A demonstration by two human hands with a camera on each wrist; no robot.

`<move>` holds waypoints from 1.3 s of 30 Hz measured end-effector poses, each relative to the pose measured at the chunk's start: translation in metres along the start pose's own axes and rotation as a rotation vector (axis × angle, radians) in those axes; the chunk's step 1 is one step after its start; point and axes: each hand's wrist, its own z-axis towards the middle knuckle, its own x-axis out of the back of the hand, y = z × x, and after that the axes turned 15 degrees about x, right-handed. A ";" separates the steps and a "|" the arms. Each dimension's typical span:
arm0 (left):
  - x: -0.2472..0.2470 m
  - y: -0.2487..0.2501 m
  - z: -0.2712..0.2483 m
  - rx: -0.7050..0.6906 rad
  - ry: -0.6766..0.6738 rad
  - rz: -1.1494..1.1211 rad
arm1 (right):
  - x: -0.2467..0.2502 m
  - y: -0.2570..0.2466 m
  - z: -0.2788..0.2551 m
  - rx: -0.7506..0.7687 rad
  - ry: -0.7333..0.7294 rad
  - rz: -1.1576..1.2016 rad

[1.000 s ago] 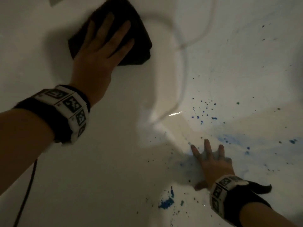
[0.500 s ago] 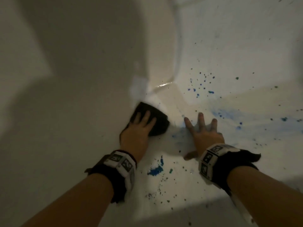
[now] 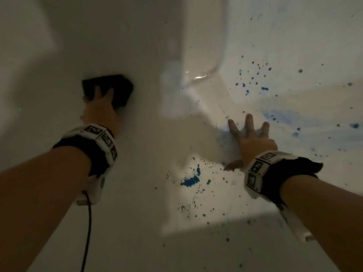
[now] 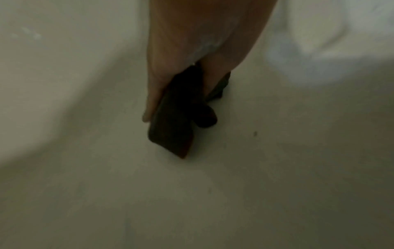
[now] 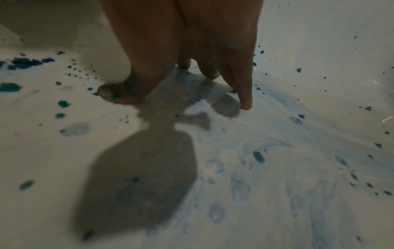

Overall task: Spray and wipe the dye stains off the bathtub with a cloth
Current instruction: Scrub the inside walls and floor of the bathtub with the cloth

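White bathtub (image 3: 137,193) interior, dim, speckled with blue dye.
Left hand (image 3: 102,112) presses flat, fingers straight, on the dark cloth (image 3: 119,89) against the tub's wall; right hand (image 3: 253,140) lies spread, fingers splayed, on the tub's floor, amid dye stains (image 3: 190,181).

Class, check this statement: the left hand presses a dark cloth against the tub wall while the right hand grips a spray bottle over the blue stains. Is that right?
One detail is wrong. The right hand grips no spray bottle: in the head view its spread fingers rest flat on the bathtub among the blue stains. The left hand does press the dark cloth against the wall.
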 end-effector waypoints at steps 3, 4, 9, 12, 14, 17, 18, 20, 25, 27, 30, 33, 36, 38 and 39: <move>-0.025 -0.006 -0.017 0.017 -0.035 0.136 | -0.001 -0.001 0.001 -0.002 0.011 -0.009; -0.033 0.000 -0.034 -0.048 -0.012 0.170 | -0.001 0.000 0.001 -0.008 0.017 -0.013; -0.070 0.035 -0.134 -0.355 -0.148 0.345 | -0.003 0.002 0.004 0.003 0.022 -0.040; -0.084 0.042 -0.193 -0.483 -0.353 0.414 | -0.001 0.003 0.005 -0.003 0.018 -0.063; -0.081 0.041 -0.206 -0.510 -0.400 0.375 | 0.007 0.006 0.001 0.015 0.007 -0.121; -0.059 0.022 -0.188 -0.448 -0.232 0.242 | 0.026 0.003 -0.014 0.090 0.047 -0.145; -0.050 0.013 -0.179 -0.379 -0.172 0.187 | 0.028 0.001 -0.019 0.099 0.095 -0.129; -0.038 -0.007 -0.164 -0.216 -0.125 0.116 | 0.028 -0.009 -0.027 0.100 0.186 -0.110; -0.047 -0.032 -0.185 -0.216 -0.427 0.172 | 0.017 -0.075 -0.049 0.156 0.283 0.163; -0.050 -0.038 -0.199 -0.291 -0.546 0.082 | 0.008 -0.102 -0.054 0.251 0.312 0.157; -0.040 -0.059 -0.187 -0.195 -0.437 -0.131 | -0.012 -0.134 -0.060 0.374 0.205 0.020; -0.043 -0.090 -0.167 -0.114 -0.432 0.190 | -0.040 -0.154 -0.062 0.294 -0.010 -0.084; -0.046 -0.102 -0.163 -0.167 -0.504 0.477 | -0.057 -0.159 -0.057 0.164 -0.031 -0.107; -0.045 -0.104 -0.161 -0.212 -0.501 0.514 | -0.065 -0.154 -0.053 0.141 -0.019 -0.099; -0.044 -0.105 -0.160 -0.224 -0.502 0.528 | -0.068 -0.152 -0.052 0.156 -0.001 -0.091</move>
